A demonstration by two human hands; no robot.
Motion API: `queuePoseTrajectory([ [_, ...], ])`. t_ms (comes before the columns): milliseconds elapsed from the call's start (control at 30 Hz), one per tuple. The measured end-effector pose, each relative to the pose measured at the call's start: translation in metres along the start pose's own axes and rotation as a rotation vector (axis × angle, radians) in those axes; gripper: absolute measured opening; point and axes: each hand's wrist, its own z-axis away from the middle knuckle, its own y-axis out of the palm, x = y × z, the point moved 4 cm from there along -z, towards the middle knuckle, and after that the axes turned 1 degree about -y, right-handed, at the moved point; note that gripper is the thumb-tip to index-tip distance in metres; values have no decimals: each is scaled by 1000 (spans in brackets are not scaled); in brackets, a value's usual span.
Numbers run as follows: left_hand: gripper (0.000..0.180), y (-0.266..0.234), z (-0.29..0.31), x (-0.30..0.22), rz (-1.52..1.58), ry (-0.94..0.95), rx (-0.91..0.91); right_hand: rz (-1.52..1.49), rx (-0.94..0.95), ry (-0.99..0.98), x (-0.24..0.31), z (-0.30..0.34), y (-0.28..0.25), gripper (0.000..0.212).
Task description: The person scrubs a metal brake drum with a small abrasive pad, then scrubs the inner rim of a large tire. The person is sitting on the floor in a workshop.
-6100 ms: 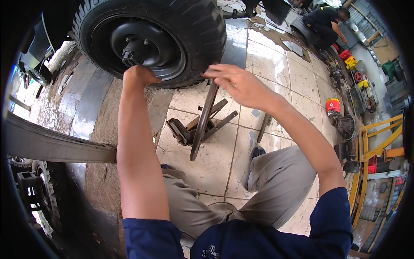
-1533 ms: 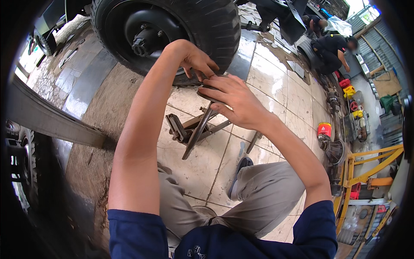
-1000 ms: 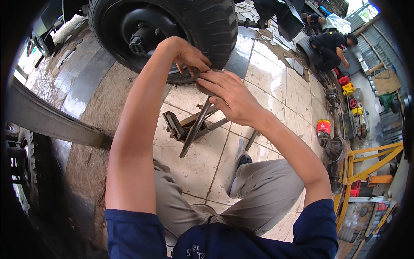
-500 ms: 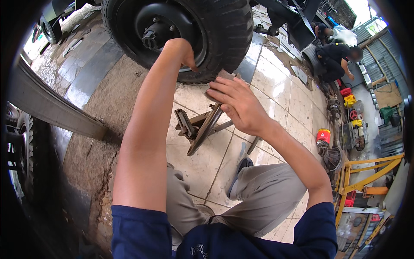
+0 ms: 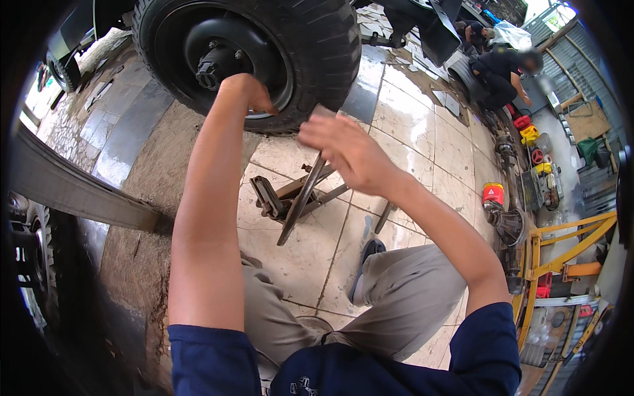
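Black and chunky-treaded, a large tire on a black steel wheel stands upright ahead of me. My left hand reaches onto the lower part of the wheel, beside its hub. Its thumb shows at the rim, while the other fingers are hidden behind the hand. Below the tire, a rusty metal stand with splayed legs leans on the floor. My right hand is at the stand's flat top, fingers stretched out and slightly blurred, covering part of it. Whether the palm touches the top is hard to tell.
A grey metal beam slants in from the left, near another tire. On the right lie a red tin, a greasy axle and a yellow metal frame. Two people crouch at the far right. Pale tiles cover the floor.
The view has turned slightly, so the wheel and stand sit farther left in the picture. My right hand is more blurred at the stand's top. The left hand stays at the wheel.
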Motion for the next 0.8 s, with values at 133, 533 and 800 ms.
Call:
queuePoseTrajectory([
  [133, 77, 2, 8, 9, 84, 14, 33, 18, -26, 34, -7, 2, 6, 39],
  [533, 69, 35, -38, 99, 83, 32, 247, 32, 105, -64, 28, -11, 4, 38],
  [800, 80, 13, 0, 42, 112, -83, 146, 4, -88, 152, -15, 4, 5, 46],
])
